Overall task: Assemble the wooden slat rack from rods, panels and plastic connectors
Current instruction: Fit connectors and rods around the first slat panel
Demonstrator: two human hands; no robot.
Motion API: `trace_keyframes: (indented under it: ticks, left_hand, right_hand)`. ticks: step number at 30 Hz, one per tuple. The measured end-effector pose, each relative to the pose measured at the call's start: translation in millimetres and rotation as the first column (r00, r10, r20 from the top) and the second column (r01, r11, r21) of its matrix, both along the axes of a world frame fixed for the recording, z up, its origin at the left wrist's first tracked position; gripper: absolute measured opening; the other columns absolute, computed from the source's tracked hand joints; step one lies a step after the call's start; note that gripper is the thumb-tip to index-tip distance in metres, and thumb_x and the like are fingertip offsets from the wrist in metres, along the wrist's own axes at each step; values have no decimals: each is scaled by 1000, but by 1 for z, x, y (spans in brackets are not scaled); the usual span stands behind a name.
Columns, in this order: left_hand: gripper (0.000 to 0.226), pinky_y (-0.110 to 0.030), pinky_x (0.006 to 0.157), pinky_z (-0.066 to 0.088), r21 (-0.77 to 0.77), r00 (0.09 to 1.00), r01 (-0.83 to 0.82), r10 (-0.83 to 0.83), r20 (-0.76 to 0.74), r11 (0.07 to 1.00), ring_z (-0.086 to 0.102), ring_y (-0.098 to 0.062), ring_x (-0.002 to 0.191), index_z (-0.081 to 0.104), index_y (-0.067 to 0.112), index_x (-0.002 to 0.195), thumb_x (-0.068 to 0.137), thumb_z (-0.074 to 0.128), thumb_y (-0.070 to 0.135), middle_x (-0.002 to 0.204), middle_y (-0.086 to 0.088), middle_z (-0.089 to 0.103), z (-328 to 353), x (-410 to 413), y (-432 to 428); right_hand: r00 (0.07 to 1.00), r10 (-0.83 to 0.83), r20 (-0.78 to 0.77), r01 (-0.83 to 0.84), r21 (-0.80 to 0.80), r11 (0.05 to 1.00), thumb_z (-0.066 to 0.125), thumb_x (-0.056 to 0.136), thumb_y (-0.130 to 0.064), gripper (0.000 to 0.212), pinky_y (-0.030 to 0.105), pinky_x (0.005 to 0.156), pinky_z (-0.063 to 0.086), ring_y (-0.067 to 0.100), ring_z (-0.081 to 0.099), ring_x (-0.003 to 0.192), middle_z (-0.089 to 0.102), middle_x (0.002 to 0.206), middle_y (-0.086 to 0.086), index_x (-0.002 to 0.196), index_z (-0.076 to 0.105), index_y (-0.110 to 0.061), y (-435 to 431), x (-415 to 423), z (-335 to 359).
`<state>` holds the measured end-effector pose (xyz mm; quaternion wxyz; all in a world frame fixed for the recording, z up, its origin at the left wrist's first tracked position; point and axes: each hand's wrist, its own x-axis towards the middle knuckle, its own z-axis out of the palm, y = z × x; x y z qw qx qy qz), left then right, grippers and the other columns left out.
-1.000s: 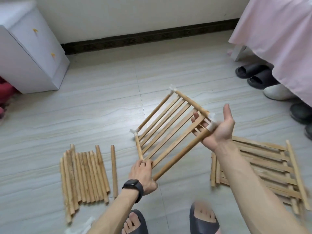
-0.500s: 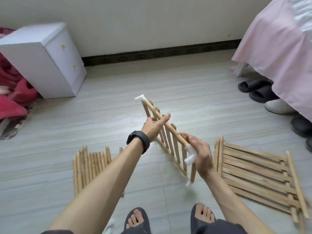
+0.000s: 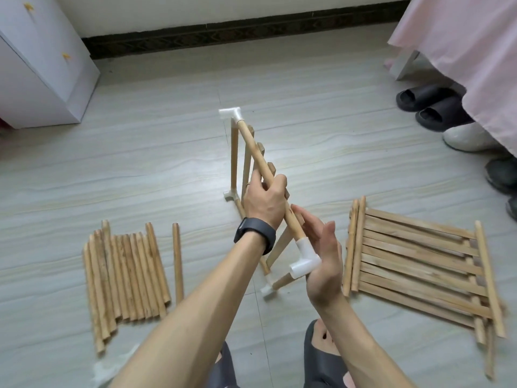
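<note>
Between loose rods (image 3: 126, 275) and panels (image 3: 419, 267) | left hand (image 3: 265, 203) grips frame rod (image 3: 254, 147) | right hand (image 3: 326, 256) flat on connector (image 3: 303, 261)

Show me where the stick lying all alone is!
In the head view, the lone rod lies on the floor, lower left, just right of the rod pile.

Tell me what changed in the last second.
The slat panel was swung from lying flat in the air to standing on edge on the floor. The left hand moved from a lower corner to grip the top rod. The right hand let go its grip and now presses an open palm against the near white connector. The loose rods and the stacked panels stayed put.
</note>
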<state>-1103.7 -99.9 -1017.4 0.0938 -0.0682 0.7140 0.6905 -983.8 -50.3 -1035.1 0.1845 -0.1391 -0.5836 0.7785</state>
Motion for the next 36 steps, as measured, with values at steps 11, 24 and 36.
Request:
trace_keyframes:
  ticks: [11,24,36]
  left_hand:
    - [18,-48,62,56,74,996,-84,83,23,994,52,-20,57,62,24,99,86,54,15,65,0,54,3,5,-4]
    - [24,-56,74,56,41,994,-106,106,19,993,55,-17,54,63,31,101,79,54,28,54,8,57,0,5,-2]
    - [57,-39,81,54,-209,973,195,-217,-84,958,67,-8,85,47,37,135,84,50,64,85,11,70,-23,-16,1]
  right_hand:
    - [992,-125,25,123,70,990,30,106,-31,46,26,90,50,23,69,110,75,109,8,107,72,-13,-5,-10,6]
    - [981,-183,66,185,-28,982,41,96,-18,36,22,80,49,14,68,91,75,90,2,93,76,-10,-8,-16,5]
    - [969,-187,163,218,-200,955,47,86,-26,40,25,77,51,23,71,102,76,102,16,100,77,-5,27,-32,1]
